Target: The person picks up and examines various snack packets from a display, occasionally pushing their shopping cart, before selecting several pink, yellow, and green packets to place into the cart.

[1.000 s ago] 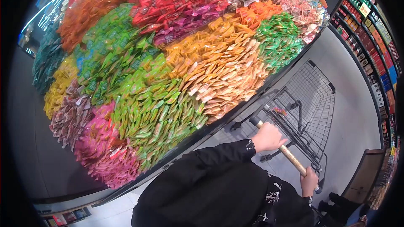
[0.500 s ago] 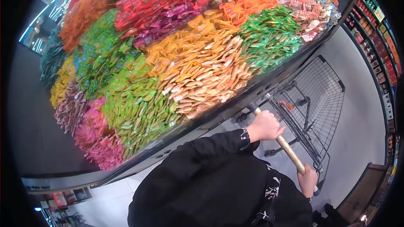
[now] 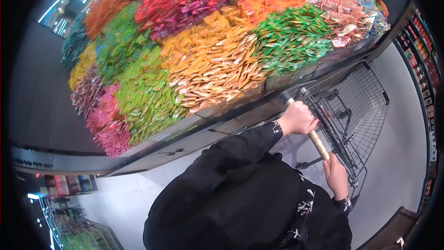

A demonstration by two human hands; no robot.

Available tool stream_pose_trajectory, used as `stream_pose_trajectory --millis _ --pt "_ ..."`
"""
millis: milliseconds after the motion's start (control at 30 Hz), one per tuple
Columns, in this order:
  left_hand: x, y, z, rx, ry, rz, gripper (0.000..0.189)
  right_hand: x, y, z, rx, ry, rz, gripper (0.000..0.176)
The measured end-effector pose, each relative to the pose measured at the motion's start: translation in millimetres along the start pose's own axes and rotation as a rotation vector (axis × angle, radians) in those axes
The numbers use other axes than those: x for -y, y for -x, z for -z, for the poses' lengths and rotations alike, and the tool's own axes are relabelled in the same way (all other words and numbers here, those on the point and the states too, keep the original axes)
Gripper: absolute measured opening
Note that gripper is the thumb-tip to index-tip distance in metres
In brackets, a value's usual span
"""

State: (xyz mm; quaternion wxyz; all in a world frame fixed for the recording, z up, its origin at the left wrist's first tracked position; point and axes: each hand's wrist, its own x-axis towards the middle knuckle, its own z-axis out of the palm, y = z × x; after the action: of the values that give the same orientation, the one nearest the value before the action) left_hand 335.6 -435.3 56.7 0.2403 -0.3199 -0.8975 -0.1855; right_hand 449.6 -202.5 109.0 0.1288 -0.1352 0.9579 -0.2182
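Note:
My left hand (image 3: 298,118) is wrapped round the upper part of the cart handle (image 3: 319,145), close to its dark end cap. Lower down the bar, my right hand (image 3: 336,175) rests on the handle, its fingers partly hidden behind it and the thumb lying along it. Beyond the handle is the wire shopping cart (image 3: 370,111), with no goods visible in its basket. Both arms are in black sleeves with white-patterned cuffs.
A large display of wrapped packets (image 3: 217,67) in many colours runs along the left, its dark edge (image 3: 222,115) beside the cart. Stocked shelves (image 3: 423,60) stand at the right. A brown wooden piece (image 3: 393,227) is at the lower right; green crates (image 3: 85,240) lie lower left.
The view has turned a little. My right hand has moved up the handle, nearer my left hand, which still grips it. The cart appears closer to the display edge.

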Motion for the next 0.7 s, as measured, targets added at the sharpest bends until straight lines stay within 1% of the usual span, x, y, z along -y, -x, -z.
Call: stream_pose_trajectory --millis 33,67,133,300,333,367,433,467,500,533,567,600,633,667,700 --pt "2 -4 -4 -0.015 -0.006 -0.014 0.036 -6 -4 -5 -0.073 0.024 0.057 0.029" --pt "3 -9 -8 -0.024 -0.009 -0.008 0.036 -9 -6 -1 -0.063 0.032 0.069 0.029" --pt "9 -17 -17 -0.036 -0.033 -0.011 0.036 -19 -14 -3 -0.057 0.144 0.006 0.026" --pt "12 -32 -35 -0.045 -0.018 0.000 0.037 -33 -28 3 -0.061 0.188 -0.008 0.022" --pt "14 -32 -38 0.012 -0.002 0.004 0.036 -36 -30 4 -0.051 0.184 -0.025 0.022" --pt "15 -33 -35 0.011 -0.002 0.009 0.036 -36 -31 4 -0.042 0.180 -0.043 0.022" --pt "14 -39 -28 -0.088 0.116 -0.019 0.033 -36 -34 10 -0.047 0.159 -0.030 0.023" --pt "15 -41 -21 -0.029 0.173 -0.014 0.027 -37 -36 14 0.025 0.173 -0.058 0.024" --pt "18 -43 -13 -0.040 0.169 -0.015 0.027 -35 -41 18 0.089 0.185 -0.084 0.024" --pt "20 -43 -4 -0.091 0.220 -0.027 0.024 -30 -43 24 0.111 0.279 -0.107 0.024" --pt "23 -40 7 -0.141 0.270 -0.039 0.022 -26 -48 26 0.104 0.286 -0.102 0.024" --pt "28 -37 28 -0.121 0.268 -0.031 0.018 -23 -53 28 0.108 0.363 -0.044 0.022" --pt "35 -30 54 -0.142 0.189 -0.019 0.016 -17 -57 31 0.115 0.439 0.012 0.021" --pt "48 -22 69 -0.304 0.095 -0.022 0.012 1 -64 38 0.094 0.418 0.041 0.018" --pt "62 -11 95 -0.293 -0.016 0.043 0.009 19 -75 44 0.093 0.425 0.046 0.018"
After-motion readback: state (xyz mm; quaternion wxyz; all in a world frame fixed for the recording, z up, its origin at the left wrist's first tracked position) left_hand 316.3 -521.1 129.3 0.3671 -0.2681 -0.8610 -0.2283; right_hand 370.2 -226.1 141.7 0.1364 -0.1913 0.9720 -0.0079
